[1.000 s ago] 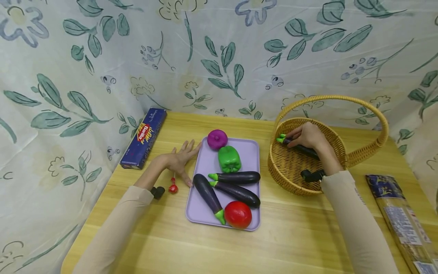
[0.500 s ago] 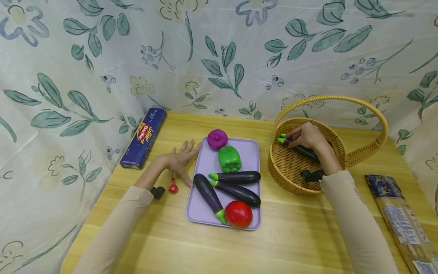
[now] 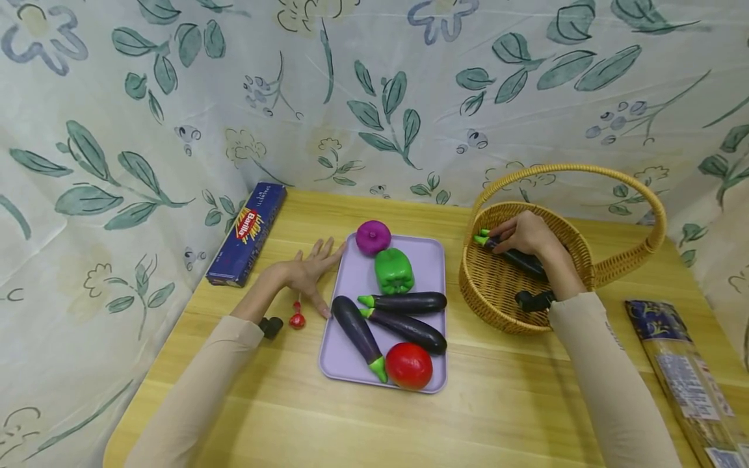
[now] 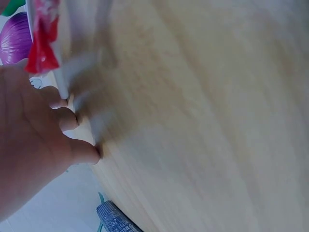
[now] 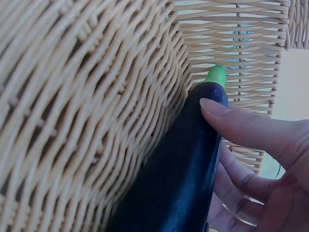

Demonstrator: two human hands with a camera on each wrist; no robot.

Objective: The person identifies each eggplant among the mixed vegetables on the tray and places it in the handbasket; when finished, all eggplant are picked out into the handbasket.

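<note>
In the head view my right hand is inside the wicker basket, gripping a dark purple eggplant. The right wrist view shows the thumb laid on this eggplant near its green stem, the other fingers behind it, partly hidden. Two green stems show by the fingers in the basket. My left hand has its fingers spread at the left edge of the lilac tray. On the tray are a purple onion, a green bell pepper, three eggplants and a red tomato.
A blue spaghetti box lies at the back left. At the right edge is a clear bag of pasta. A small red object is near my left wrist. The basket's tall handle arches over its opening. Floral cloth hangs behind the table.
The view has shifted very slightly. Both hands stay in place, the right one still holding the eggplant in the basket.
</note>
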